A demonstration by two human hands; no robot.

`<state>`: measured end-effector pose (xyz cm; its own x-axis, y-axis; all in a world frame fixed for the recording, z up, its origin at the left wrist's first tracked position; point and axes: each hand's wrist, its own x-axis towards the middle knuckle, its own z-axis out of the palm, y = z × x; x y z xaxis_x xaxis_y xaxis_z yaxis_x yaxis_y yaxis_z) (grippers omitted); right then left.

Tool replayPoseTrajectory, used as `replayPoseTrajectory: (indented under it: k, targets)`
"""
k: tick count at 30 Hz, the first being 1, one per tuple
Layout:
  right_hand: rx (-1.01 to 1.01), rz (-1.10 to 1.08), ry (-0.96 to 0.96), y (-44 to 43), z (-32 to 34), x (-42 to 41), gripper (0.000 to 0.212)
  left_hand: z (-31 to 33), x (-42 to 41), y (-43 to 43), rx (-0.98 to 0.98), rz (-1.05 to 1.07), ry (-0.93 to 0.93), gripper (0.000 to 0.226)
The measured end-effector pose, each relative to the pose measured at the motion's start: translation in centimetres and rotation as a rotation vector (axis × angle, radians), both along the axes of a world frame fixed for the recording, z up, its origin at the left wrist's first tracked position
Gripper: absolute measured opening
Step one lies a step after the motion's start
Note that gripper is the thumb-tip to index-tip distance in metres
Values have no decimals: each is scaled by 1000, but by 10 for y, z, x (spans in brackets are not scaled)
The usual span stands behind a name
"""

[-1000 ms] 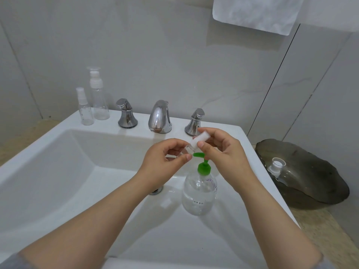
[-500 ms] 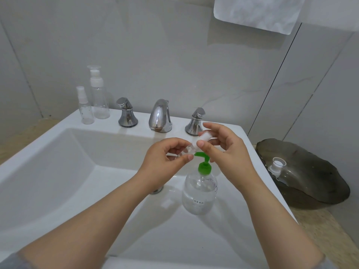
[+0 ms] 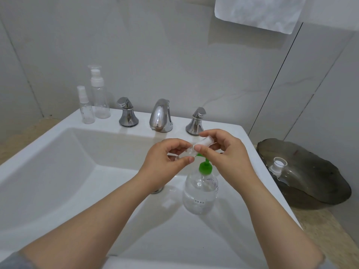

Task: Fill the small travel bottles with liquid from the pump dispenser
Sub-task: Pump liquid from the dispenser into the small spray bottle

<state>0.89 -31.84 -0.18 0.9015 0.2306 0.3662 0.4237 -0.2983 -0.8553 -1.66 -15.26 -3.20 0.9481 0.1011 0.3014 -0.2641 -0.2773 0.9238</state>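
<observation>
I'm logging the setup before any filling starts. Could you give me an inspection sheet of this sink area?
Surface: white sink; the dispenser stands in its basin.
Job's things: pump dispenser with a green pump and clear liquid inside; small bottle held tilted above it; spray bottle and taller pump bottle, both upright on the back left ledge.
Clutter: dark dish to the right of the sink, with a white cap-like piece in it.
Hands: left hand pinches the small bottle's clear body; right hand pinches its white end.
Cables: nothing seen.
Surroundings: chrome faucet between two handles, pale wall, towel hanging above.
</observation>
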Motion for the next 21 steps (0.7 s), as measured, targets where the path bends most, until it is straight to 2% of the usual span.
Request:
replayPoseTrajectory:
  k: [6,10,16,21]
  targets:
    - [-20,29,-9,-2,2,-1,34,0,0,0,-9,0,-1,22]
    - [-18,-2,-15,0,-1,-1,26,0,-1,0,-6,5,-2,23]
    - [-30,30,-25,-2,4,-2,36,1,-1,0,-8,11,4,22]
    - [-12,-8,-6,-2,1,-1,25,0,0,0,-30,43,14,22]
